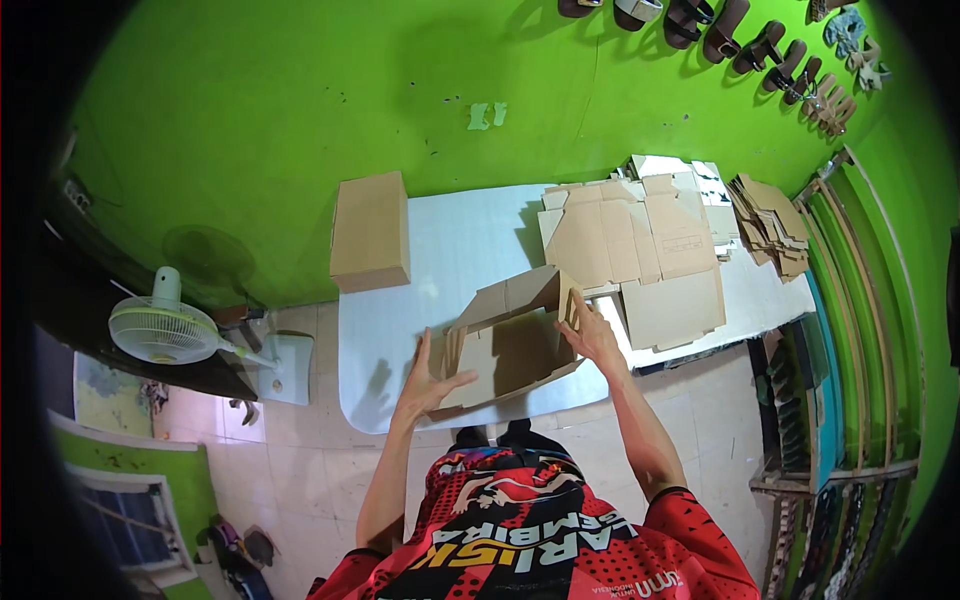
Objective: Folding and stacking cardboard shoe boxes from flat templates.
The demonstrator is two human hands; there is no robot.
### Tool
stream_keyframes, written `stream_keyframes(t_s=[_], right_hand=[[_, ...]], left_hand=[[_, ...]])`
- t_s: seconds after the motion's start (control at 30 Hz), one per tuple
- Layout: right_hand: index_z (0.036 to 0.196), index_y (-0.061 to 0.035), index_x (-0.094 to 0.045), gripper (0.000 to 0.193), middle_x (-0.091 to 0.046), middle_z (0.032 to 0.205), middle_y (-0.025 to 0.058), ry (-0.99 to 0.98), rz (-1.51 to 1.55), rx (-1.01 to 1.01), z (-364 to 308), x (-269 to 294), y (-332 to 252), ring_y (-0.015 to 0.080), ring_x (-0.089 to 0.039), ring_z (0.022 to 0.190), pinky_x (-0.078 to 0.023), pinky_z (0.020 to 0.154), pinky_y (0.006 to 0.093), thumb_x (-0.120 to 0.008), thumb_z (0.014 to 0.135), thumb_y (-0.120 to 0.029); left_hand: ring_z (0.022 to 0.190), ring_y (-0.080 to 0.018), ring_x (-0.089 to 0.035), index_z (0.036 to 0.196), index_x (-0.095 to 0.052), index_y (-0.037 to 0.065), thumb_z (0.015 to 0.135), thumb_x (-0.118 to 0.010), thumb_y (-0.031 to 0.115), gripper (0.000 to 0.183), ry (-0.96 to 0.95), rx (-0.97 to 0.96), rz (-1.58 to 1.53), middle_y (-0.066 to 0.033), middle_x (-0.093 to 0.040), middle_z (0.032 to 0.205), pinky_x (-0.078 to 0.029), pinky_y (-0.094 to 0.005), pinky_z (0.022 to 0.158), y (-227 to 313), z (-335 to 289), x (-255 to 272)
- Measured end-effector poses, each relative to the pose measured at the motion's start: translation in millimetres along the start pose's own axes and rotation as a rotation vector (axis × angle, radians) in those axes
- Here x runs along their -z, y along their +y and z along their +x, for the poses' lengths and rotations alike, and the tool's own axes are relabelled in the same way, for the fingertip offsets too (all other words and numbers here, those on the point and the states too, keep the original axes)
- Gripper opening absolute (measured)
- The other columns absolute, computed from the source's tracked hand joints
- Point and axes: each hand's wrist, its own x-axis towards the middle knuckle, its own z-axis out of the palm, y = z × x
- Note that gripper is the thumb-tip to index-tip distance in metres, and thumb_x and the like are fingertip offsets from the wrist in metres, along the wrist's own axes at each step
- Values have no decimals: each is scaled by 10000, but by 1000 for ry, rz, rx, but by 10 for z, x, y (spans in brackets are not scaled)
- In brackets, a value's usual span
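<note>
- Red-and-black shirt (530,530) with black dots, white and yellow lettering, a pale printed figure
- Short red right sleeve (692,528), black flecks, dark cuff
- Bare left hand (430,385), bare right hand (592,335)

The open box (520,352) hides its underside (facing the table (375,335)).

I am in a small footwear workshop, it seems: many sandals (727,30) hang on the green wall (250,120), flattened cardboard (600,235) is piled on the counter (445,240) beside my carton box (515,365), and a wooden rack (850,474) stands at right.
</note>
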Motion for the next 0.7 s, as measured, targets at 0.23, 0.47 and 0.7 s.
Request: stream_keyframes(t_s=[0.23, 0.47, 0.7], right_hand=[[1494, -48, -464, 565, -709, 1124, 313, -105, 114, -9, 58, 7, 386, 482, -710, 1008, -565, 833, 549, -640, 1000, -256], [1267, -4, -653, 418, -739, 995, 165, -242, 374, -9, -147, -115, 562, 226, -655, 749, -575, 736, 406, -609, 1059, -363], [1627, -26, -333, 810, -413, 1631, 213, 52, 934, -183, -479, -351, 423, 357, -501, 1425, -460, 1118, 457, -578, 1039, -526]], left_hand=[[1497, -388, -402, 1578, -402, 0, 1030, -576, 445, 727, 23, 148, 105, -287, -441, 1584, -320, -408, 1220, -225, 287, 130], [1408, -324, -504, 1549, -438, -14, 1098, -495, 408, 620, 367, 178, -192, -205, -544, 1523, -365, -390, 1166, -187, 235, 266], [1575, -307, -266, 1663, -247, 40, 1079, -552, 409, 755, 446, -6, -380, -185, -267, 1712, -206, -400, 1279, -138, 20, -41]])
